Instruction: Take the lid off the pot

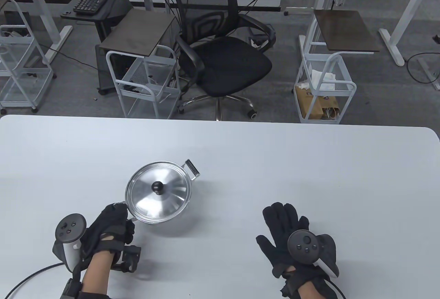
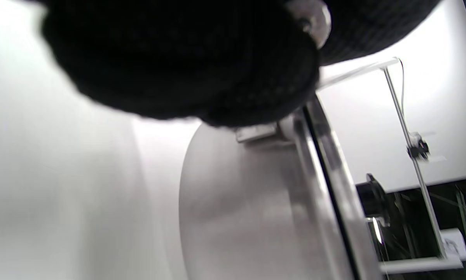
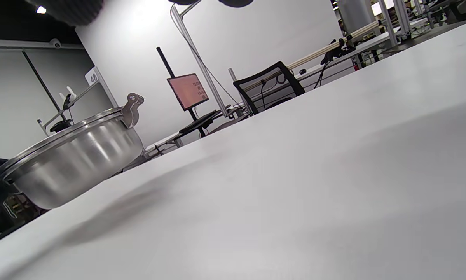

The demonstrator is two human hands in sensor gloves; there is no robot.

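A steel pot [image 1: 177, 217] stands on the white table [image 1: 309, 161] with its steel lid [image 1: 172, 185] on it. The lid has a black knob [image 1: 157, 187]. My left hand [image 1: 113, 221] grips the pot's near side handle at the lid's lower left edge. In the left wrist view my gloved fingers [image 2: 186, 58] wrap the handle above the pot wall [image 2: 248, 210]. My right hand [image 1: 285, 223] rests flat and open on the table, well to the right of the pot. The right wrist view shows the pot [image 3: 73, 163] at the left.
The pot's far handle [image 1: 192, 169] sticks out toward the table's back. Beyond the table's far edge stand a black office chair [image 1: 223, 58] and two white carts [image 1: 147, 82].
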